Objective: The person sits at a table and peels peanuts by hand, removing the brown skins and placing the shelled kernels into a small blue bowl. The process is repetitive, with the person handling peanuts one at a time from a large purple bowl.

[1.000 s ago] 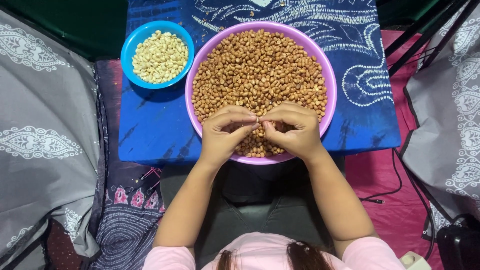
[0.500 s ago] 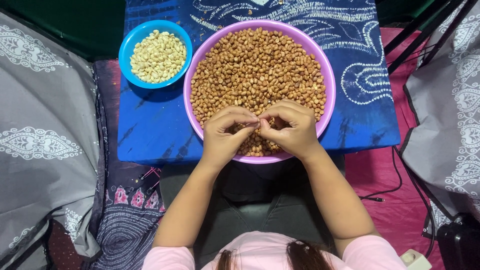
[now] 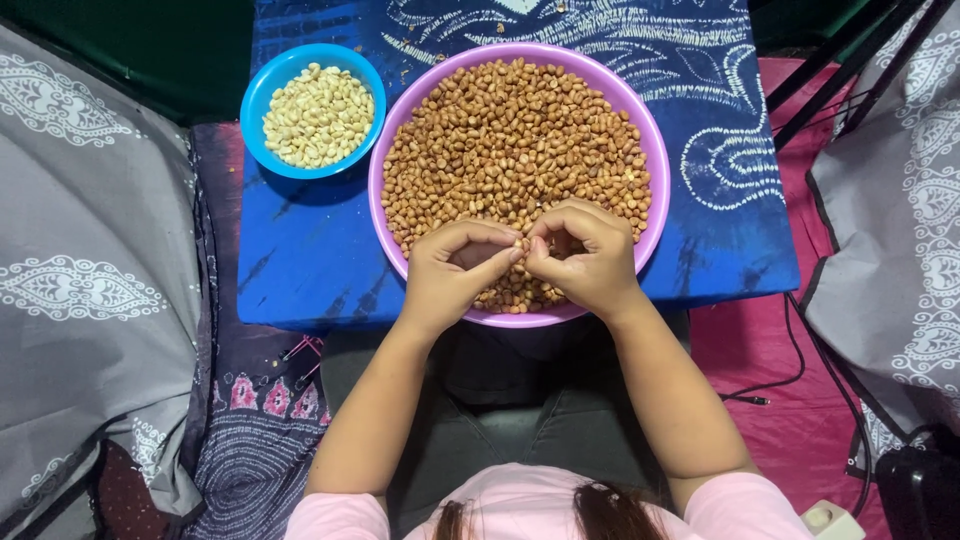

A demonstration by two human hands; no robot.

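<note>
A large purple bowl full of brown-skinned peanuts stands on a blue patterned cloth. My left hand and my right hand hover over the bowl's near edge, fingertips pinched together on a single peanut between them. The peanut itself is mostly hidden by the fingers. A smaller blue bowl with pale skinless peanuts sits to the left of the purple bowl.
Grey patterned fabric hangs at the left and also at the right. A pink cloth with black cables covers the floor on the right. Dark stand legs cross the top right corner.
Both hands stay pinched together over the bowl's near edge, with only slight finger movement. The bowls have not moved.
</note>
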